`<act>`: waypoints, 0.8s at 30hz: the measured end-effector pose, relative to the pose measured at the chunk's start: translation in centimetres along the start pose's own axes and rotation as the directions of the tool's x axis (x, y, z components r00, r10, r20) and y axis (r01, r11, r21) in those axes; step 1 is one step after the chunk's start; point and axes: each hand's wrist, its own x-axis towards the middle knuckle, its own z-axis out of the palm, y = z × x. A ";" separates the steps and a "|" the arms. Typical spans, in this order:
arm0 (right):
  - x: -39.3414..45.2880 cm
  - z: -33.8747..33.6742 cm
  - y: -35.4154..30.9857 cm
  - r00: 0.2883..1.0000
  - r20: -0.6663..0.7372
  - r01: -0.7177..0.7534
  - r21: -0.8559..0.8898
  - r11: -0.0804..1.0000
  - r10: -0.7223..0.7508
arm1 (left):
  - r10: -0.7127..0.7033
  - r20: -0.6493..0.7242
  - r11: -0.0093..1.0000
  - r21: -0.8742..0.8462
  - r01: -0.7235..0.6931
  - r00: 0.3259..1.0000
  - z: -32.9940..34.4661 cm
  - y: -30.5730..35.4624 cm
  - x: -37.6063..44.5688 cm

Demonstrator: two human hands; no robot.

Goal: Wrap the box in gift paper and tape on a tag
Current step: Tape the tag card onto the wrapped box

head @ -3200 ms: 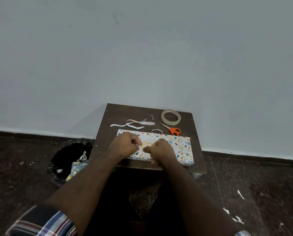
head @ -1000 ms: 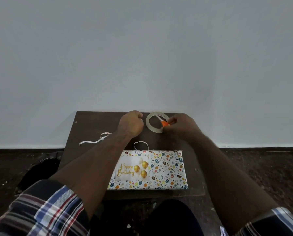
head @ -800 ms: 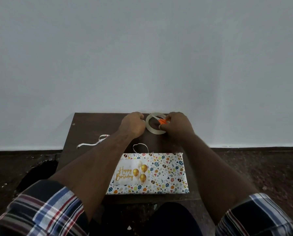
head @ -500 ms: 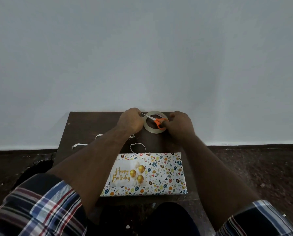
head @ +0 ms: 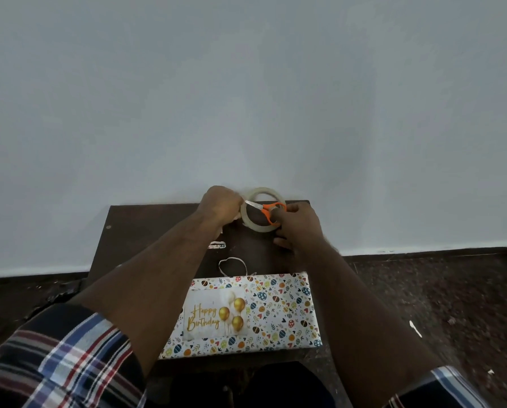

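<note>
head view: risk first. scissors blade tip sits right by the left hand fingers where the tape strip gets pulled off the tape roll; a rushed snip could nick a finger, or the cut strip could curl and stick to itself. roll is held off the counter, so it could also twist mid-cut. pose: both arms stretched forward over the wrapped box. left grip curled, seems to pinch the tape end, can't confirm. right hand grip closed round the orange handles and, it seems, the roll. box lies at the counter's near edge, tag on top, its loop poking past the far side.
</note>
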 end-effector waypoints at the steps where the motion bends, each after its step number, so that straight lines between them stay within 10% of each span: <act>1: 0.1 0.1 -0.1 1.000 0.001 -0.018 0.094 0.995 0.018 | 0.000 -0.008 1.000 -0.020 0.000 1.000 -0.1 0.1 0.0; 9: -0.7 0.1 0.3 0.997 0.043 -0.079 0.395 0.915 0.067 | -0.093 0.043 0.987 -0.125 0.097 0.995 -0.4 0.0 -2.3; 24: -6.1 -0.8 0.3 0.972 0.124 -0.233 0.409 0.882 0.200 | -0.164 0.048 0.951 -0.259 0.171 0.985 -1.9 -2.3 -8.3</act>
